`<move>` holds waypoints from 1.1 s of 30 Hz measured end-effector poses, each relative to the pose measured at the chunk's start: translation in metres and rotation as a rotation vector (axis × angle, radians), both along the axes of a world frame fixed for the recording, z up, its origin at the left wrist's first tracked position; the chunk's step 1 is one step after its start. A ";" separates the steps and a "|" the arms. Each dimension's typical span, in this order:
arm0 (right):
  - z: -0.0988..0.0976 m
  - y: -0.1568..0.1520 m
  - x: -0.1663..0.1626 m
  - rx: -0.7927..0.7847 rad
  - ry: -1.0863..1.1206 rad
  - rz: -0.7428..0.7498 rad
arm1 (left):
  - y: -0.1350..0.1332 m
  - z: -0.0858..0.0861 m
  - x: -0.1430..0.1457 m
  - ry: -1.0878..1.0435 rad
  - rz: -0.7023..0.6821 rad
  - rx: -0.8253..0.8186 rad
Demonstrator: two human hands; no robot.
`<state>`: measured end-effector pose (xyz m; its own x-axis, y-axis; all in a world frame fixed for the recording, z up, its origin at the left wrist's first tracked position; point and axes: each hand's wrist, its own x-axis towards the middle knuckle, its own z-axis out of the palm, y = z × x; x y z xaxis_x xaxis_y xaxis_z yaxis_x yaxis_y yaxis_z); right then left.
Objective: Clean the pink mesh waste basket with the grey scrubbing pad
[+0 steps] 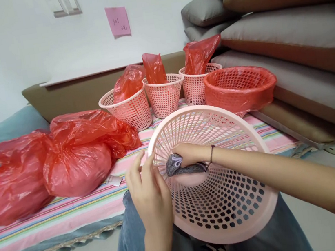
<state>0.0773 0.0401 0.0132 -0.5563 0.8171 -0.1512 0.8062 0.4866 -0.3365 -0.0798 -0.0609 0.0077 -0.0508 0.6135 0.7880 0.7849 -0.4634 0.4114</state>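
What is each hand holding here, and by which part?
Left hand grips the pink basket by its near-left rim. Right hand, inside the basket, clutches a grey cloth by its bunched end.

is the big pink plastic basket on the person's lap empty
No, the right hand presses a grey cloth inside the big pink perforated plastic basket.
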 end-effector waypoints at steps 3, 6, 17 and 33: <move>0.024 -0.022 0.009 0.115 0.113 -0.006 | -0.007 0.006 0.000 0.039 -0.204 -0.048; 0.044 -0.053 0.017 0.215 0.318 -0.040 | -0.011 0.008 0.003 0.065 -0.346 -0.203; 0.040 -0.097 0.027 0.292 0.514 -0.104 | -0.004 0.000 -0.009 -0.260 -0.518 -0.346; 0.032 -0.099 0.038 0.038 0.670 -0.108 | 0.002 0.013 -0.015 0.011 -0.537 -0.400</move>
